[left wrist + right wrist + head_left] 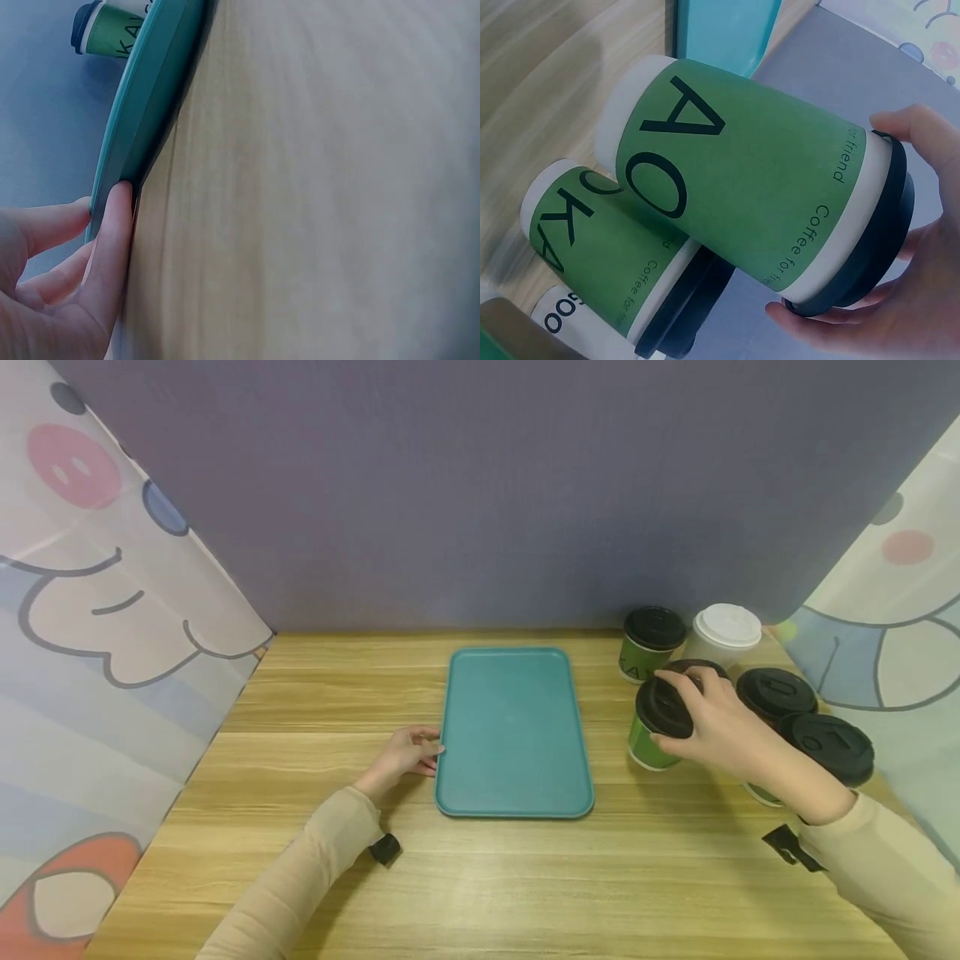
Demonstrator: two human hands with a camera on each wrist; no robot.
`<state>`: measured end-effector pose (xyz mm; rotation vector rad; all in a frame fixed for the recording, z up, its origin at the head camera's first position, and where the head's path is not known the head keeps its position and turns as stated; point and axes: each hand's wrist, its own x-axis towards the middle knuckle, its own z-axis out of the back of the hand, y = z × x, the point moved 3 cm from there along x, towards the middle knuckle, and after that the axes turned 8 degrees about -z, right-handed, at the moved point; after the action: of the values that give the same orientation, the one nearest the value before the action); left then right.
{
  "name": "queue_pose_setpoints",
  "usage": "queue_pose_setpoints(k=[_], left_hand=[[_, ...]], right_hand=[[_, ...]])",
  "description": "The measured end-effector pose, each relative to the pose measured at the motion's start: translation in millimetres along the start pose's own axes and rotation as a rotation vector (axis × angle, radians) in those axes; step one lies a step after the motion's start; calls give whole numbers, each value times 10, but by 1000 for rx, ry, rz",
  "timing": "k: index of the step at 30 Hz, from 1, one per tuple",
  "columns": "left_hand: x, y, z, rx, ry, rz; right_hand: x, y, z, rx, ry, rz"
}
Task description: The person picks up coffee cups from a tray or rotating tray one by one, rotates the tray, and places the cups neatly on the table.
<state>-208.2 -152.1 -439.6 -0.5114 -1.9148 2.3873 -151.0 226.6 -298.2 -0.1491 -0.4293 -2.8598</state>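
Note:
My right hand (720, 722) grips a paper coffee cup (746, 176) by its black lid, fingers and thumb spread around the lid's rim. This cup has a green sleeve with dark lettering and is tilted in the right wrist view. Another green-sleeved cup (619, 247) stands close beside it, overlapped by it there. At the left side of a teal rectangular tray (513, 735), my left hand (405, 756) pinches the edge. In the left wrist view its thumb touches the top of the rim and a finger (112, 232) lies along the outer wall.
A black-lidded cup (654, 631) and a white-lidded cup (726, 631) stand at the back right. Two more black-lidded cups, one nearer (825, 747) and one behind (776, 689), are by the right forearm. A grey panel (480, 502) borders the wooden table (480, 885) behind.

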Motion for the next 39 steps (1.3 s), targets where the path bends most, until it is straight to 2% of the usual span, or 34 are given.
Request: queue_pose_setpoints(k=[3, 7, 22, 30, 39], left_hand=[[28, 38, 11, 1, -2, 1], [36, 51, 9, 6, -8, 1], [42, 60, 4, 14, -16, 17], [40, 64, 2, 19, -9, 22], [36, 60, -3, 14, -6, 18]], right_hand=[[-50, -4, 9, -6, -41, 23], [-104, -27, 16, -13, -54, 32], [-247, -201, 8, 5, 57, -57], [-300, -283, 2, 3, 21, -67], [-323, -385, -42, 13, 31, -75]])
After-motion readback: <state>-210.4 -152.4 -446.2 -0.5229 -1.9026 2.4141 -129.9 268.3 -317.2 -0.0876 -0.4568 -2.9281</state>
